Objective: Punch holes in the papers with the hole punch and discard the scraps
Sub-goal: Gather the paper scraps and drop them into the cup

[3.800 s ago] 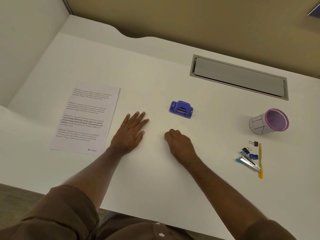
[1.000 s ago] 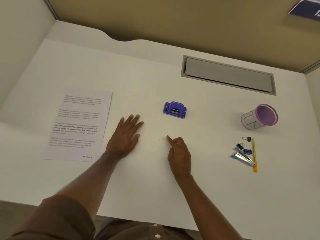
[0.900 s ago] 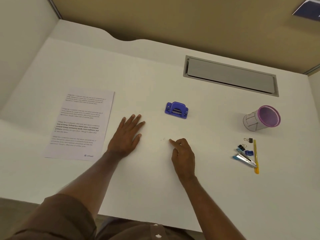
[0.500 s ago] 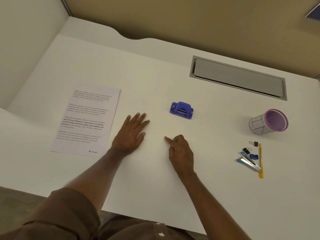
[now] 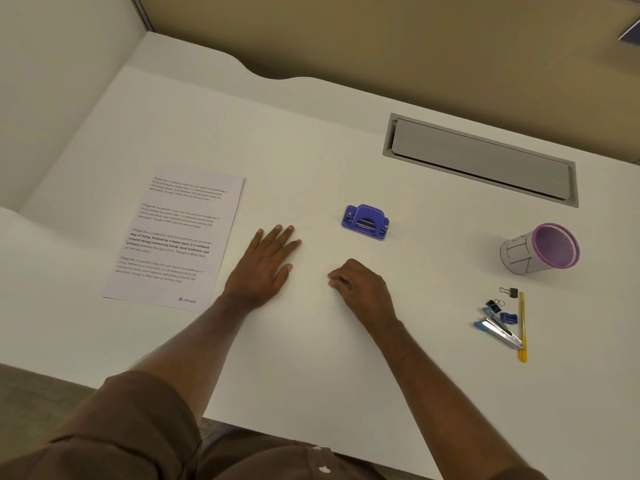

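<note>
Printed paper (image 5: 175, 237): 1 sheet, or a flush stack (cannot tell which), lies flat at the left of the white tabletop (image 5: 311, 358), text side up. No punched holes can be made out along its edges at this size.

Left hand (image 5: 264, 268): flat, palm down on the bare tabletop just right of the paper, not touching it. Fingers are spread wide and hold nothing.

Right hand (image 5: 360, 287): knuckles up, resting near the middle of the tabletop, on the near side of the hole punch (image 5: 365, 222) and clear of it. Fingers are curled in with the tips drawn together at the surface. Whether they pinch a scrap cannot be told; no scraps are resolved on the white surface.

Hole punch: blue, upright, unattended, beyond both hands.

Judgement: the posture suggests gathering small scraps from the tabletop. To do this well, the flat left hand would serve as a stop or scoop while the right sweeps chads toward it, low and slow, since paper dots scatter easily. Check the surface at a glancing angle, as white chads on white are hard to see.

Far right: a purple-rimmed cup (image 5: 540, 249) lies tipped on its side, mouth toward the near right, a possible receptacle if set upright. Nearer, a cluster of binder clips (image 5: 494, 304), a stapler (image 5: 498, 331) and a yellow pen (image 5: 522, 325), all untouched.
</note>
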{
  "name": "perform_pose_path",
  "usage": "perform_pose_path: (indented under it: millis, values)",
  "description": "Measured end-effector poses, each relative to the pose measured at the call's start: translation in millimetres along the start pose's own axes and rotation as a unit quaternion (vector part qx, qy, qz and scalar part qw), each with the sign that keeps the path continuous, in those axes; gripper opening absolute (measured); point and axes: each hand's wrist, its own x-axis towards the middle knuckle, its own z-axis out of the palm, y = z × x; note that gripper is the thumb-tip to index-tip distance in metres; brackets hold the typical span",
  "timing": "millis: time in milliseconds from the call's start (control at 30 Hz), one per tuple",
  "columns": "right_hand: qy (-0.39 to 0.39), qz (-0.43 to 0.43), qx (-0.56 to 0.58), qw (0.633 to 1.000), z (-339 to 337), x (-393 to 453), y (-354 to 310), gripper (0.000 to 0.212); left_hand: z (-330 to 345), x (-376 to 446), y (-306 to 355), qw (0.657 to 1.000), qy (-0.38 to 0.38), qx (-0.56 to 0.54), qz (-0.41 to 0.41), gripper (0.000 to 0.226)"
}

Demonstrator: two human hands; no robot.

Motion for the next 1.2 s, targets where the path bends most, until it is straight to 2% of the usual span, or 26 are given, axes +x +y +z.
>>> perform_pose_path:
  millis: [167,300,400,467,567,867,1000,1100,1200]
  values:
    - [-0.054,-0.101,-0.170,0.979,-7,14,-5,0.017,1,0,0,1.000,0.006,-0.002,0.003,0.052]
    - [-0.081,-0.146,-0.257,0.952,-8,22,-17,0.008,1,-1,0,1.000,0.012,-0.001,0.006,0.052]
    - [-0.100,-0.087,-0.212,0.968,-8,28,-14,0.011,1,0,-1,1.000,0.009,-0.001,0.005,0.052]
    - [-0.082,-0.013,-0.084,0.993,-12,29,-4,0.010,2,0,-2,1.000,0.007,-0.002,0.005,0.053]
    - [-0.041,0.053,0.054,0.996,-19,21,11,0.010,3,-1,-3,1.000,0.005,0.002,0.003,0.053]
    - [-0.050,0.047,0.017,0.997,-16,10,13,0.010,1,0,-2,1.000,-0.001,0.004,0.001,0.053]
    - [-0.067,0.012,-0.058,0.996,-12,11,4,0.014,1,0,-2,1.000,-0.001,0.005,0.001,0.053]
    - [-0.089,-0.028,-0.212,0.973,-4,14,-5,0.017,2,-1,-1,1.000,-0.003,0.005,0.001,0.053]
    - [-0.103,-0.041,-0.279,0.954,4,15,-15,0.011,1,-1,-1,1.000,-0.006,0.006,0.001,0.053]
